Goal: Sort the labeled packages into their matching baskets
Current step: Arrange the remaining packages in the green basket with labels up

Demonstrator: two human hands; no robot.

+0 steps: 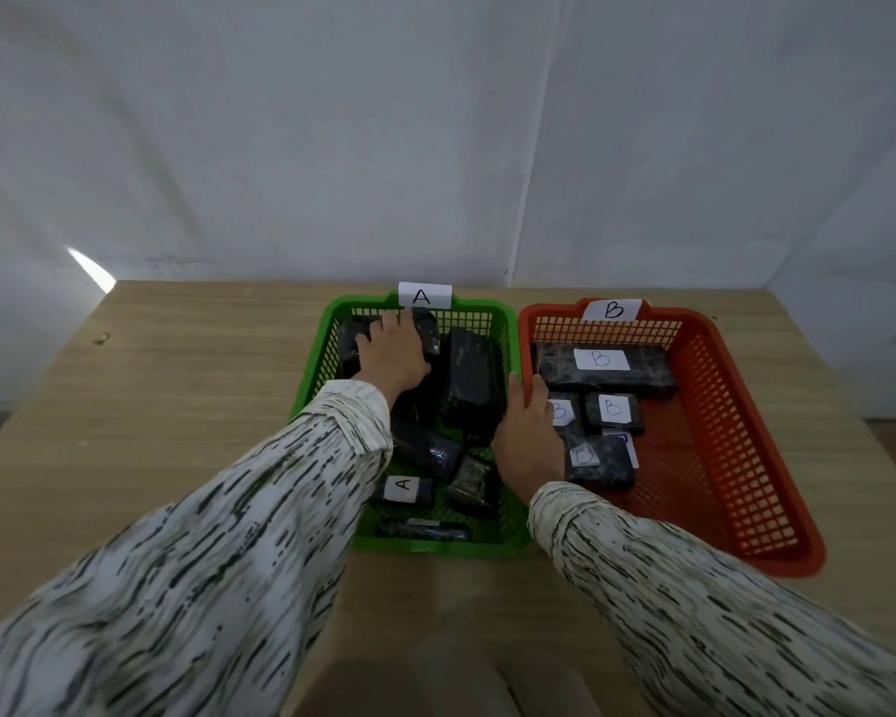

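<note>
A green basket (327, 349) tagged A holds several black wrapped packages; one near the front shows an A label (403, 488). My left hand (391, 351) lies on a black package (428, 331) at the basket's far left, fingers spread over it. An orange basket (735, 406) tagged B stands to the right and holds several black packages, among them a long one labeled B (603, 362) and a small one labeled B (614, 411). My right hand (528, 437) rests at the orange basket's left rim, fingers over the edge beside a package.
Both baskets stand side by side on a wooden table (177, 385) against a white wall. Bare tabletop lies to the left of the green basket and in front of both. The table's right edge runs close behind the orange basket.
</note>
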